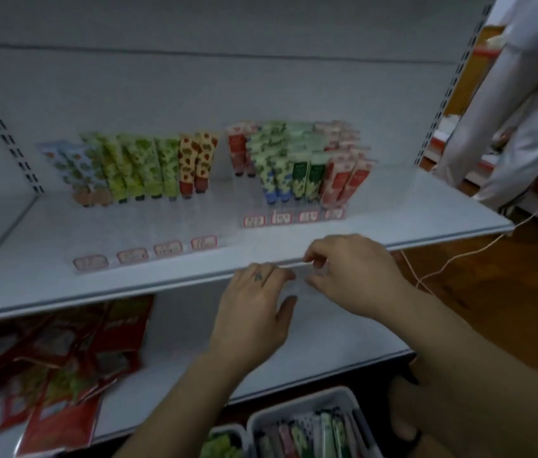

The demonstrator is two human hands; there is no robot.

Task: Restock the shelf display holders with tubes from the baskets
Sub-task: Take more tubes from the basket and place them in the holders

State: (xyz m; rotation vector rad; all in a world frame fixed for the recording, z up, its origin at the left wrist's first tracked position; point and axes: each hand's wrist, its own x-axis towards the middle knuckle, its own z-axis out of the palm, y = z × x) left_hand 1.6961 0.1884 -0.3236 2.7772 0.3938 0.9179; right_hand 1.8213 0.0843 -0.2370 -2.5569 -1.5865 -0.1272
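White upper shelf (pixel 393 206): reference for every place below.
left holder (pixel 148 233): clear, on the shelf's left half. back-row tubes (pixel 135 166) stand only at its rear; front rows bare behind four price tags (pixel 165 249).
right holder (pixel 294 209): clear, on the shelf's right half. packed tubes (pixel 297 160) reach its front.
left hand (pixel 254 302): yours, at the shelf's front lip, back up. Fingers straight and close together, thumb splayed, nothing in it that I can see.
right hand (pixel 357 276): yours, at the same lip, further right. Fingers curled, thumb and forefinger tips close. Too blurred to tell whether they pinch anything.
white basket (pixel 294 403): below the shelf, mixed tubes (pixel 314 434) lying inside.
second basket (pixel 231 431): below the shelf, further left, green tubes (pixel 221 447) inside.
red packets (pixel 63 375): under the shelf's left half, on the lower level.
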